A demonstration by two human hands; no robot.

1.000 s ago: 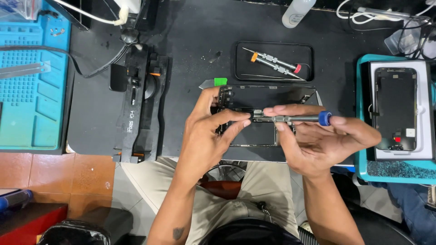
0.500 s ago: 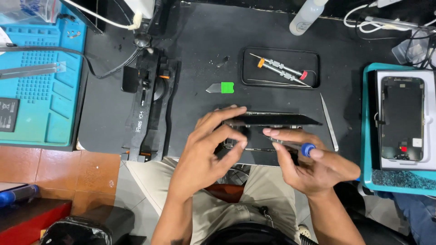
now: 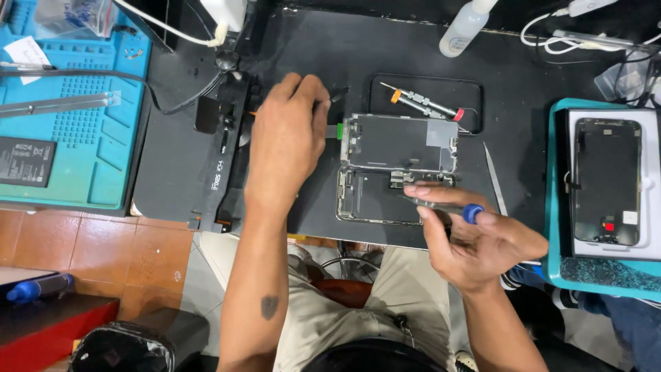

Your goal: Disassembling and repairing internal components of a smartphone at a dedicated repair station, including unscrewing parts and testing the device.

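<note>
While the phone [image 3: 396, 176] lies opened up on the black mat [image 3: 385, 62] in the middle of the counter, its screen half is flipped up above the lower body, so you can see the insides. Right hand [image 3: 475, 238] is just below-right of it, pinching a thin screwdriver [image 3: 441, 205] with a blue cap between thumb and fingers, the tip pointing left over the lower half of the phone near the hinge line. Left hand [image 3: 286, 141] is off to the left of the phone, palm down, fingers curled over something small and dark at the mat's upper left; can't tell if it's actually gripping anything. A little green tab [image 3: 339, 131] pokes out between that hand and the phone.

Just above the phone there's a dark tray [image 3: 468, 93] with a couple more screwdrivers in it. A slim metal pry tool [image 3: 494, 179] lies right of the phone. Left of the hand sits a long black clamp-like tool [image 3: 224, 151]. Further left is a blue work mat [image 3: 76, 138] with a dark battery on it. Far right, a teal tray [image 3: 606, 275] holds a white box with another screen [image 3: 607, 180]. A white bottle [image 3: 465, 27] stands at the top edge.
</note>
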